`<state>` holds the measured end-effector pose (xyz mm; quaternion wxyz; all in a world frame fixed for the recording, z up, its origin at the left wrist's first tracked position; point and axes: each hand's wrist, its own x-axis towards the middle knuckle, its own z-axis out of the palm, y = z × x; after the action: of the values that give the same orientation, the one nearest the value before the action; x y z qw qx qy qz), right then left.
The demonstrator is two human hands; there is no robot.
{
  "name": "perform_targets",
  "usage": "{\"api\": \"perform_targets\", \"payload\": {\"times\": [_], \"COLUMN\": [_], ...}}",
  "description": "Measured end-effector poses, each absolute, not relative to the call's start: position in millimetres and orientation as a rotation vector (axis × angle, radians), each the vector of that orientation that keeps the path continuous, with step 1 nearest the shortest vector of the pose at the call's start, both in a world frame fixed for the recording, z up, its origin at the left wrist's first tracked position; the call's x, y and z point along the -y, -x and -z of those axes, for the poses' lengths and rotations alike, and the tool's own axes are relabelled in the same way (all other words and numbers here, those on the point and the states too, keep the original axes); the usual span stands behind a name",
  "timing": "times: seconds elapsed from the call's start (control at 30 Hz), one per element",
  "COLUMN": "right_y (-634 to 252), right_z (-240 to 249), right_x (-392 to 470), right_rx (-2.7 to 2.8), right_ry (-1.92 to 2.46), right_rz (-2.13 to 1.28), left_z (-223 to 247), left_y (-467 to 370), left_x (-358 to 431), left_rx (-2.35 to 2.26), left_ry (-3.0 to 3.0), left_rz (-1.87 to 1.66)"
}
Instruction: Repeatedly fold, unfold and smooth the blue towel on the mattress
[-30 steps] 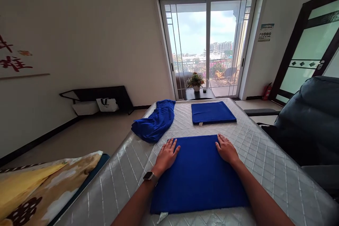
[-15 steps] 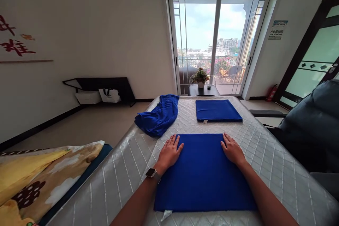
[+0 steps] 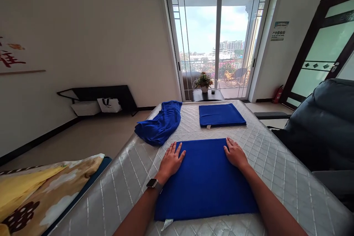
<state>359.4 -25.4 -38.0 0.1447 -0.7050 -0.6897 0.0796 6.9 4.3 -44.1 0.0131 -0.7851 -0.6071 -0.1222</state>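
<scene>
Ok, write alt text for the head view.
Both hands, left and right, rest flat on the far corners of a folded blue towel on a quilted mattress. Beyond lie a second folded towel and a crumpled blue one.

Quilted mattress (image 3: 279,162): bare surface runs along the right side from near edge to far edge, open for a hand to pass. Near left, a bare strip lies open between the flat blue cloth (image 3: 206,180) and the mattress edge. Far left is blocked by a crumpled blue cloth (image 3: 160,125), its near end just beside the left hand (image 3: 171,161). A folded blue cloth (image 3: 221,114) occupies the far centre; a clear band of mattress separates it from the right hand (image 3: 235,153). A dark armchair (image 3: 323,125) stands close along the right edge.
</scene>
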Motion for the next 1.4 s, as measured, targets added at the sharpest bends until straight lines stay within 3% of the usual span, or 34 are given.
{"api": "perform_targets", "payload": {"times": [0.33, 0.57, 0.87, 1.0, 1.4], "right_y": [-359, -358, -357, -361, -355], "right_z": [36, 35, 36, 37, 34], "right_x": [28, 28, 28, 30, 26], "right_rx": [1.982, 1.974, 1.989, 2.033, 1.957], "right_ry": [2.012, 2.014, 2.02, 2.007, 2.034], "right_rz": [-0.227, -0.232, -0.223, -0.22, -0.231], "left_z": [47, 21, 10, 16, 36], "left_y": [-7, -18, -189, -240, -151], "left_x": [-7, -12, 10, 13, -10], "left_rx": [1.902, 2.005, 1.407, 1.394, 1.599], "left_ry": [2.441, 2.335, 2.78, 2.868, 2.686], "left_rz": [0.348, 0.082, 0.408, 0.483, 0.283]}}
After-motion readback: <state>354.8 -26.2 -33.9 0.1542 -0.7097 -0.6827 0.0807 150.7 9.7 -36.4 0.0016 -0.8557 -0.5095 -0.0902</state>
